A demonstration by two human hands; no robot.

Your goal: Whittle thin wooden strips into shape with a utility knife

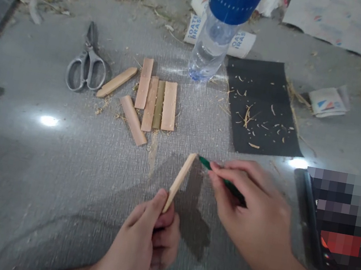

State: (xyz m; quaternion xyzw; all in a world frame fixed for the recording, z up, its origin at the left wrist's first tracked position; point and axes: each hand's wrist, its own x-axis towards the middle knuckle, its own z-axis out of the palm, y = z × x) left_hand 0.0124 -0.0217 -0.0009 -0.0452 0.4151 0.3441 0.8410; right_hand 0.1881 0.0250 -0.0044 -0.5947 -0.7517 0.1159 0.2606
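Note:
A slim pale wooden strip (179,181) is pinched between the thumb and fingers of my left hand (151,237), its far end pointing up and slightly right. My right hand (254,208) grips a dark green pen-like tool (232,188), whose tip is beside the strip's far end; whether they touch is hard to tell. Beyond my hands lie several short flat wood pieces, among them a wide pale one (170,106), a slanted one (134,121) and a piece with a pointed end (117,82).
Grey scissors (88,65) lie at the left. A water bottle (215,34) stands behind the wood pieces. Black sandpaper-like sheet (265,108) with shavings is at the right, near a small packet (329,101). A dark device (311,223), partly blurred, lies beyond my right hand.

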